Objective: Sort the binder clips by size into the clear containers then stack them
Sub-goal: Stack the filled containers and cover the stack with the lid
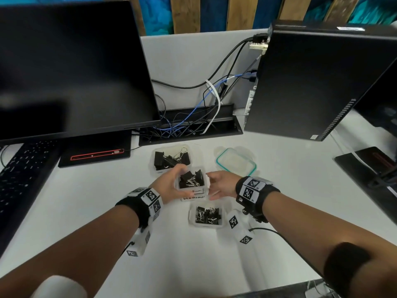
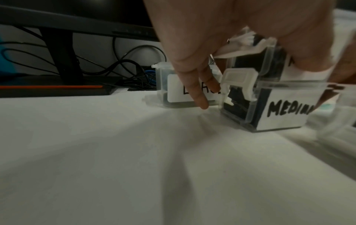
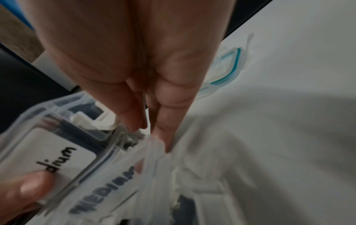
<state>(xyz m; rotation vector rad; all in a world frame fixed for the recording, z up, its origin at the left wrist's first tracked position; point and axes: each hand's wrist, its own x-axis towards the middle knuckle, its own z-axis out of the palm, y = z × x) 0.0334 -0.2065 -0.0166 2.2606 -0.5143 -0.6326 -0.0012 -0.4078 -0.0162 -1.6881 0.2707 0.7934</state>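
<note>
Two hands (image 1: 169, 187) (image 1: 221, 186) – upright container (image 1: 191, 181), label nearside

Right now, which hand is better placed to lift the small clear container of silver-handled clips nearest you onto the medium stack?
Right. The right hand is open and nearer that small clear container; the left hand grips the clear stacked medium-labelled containers.
</note>
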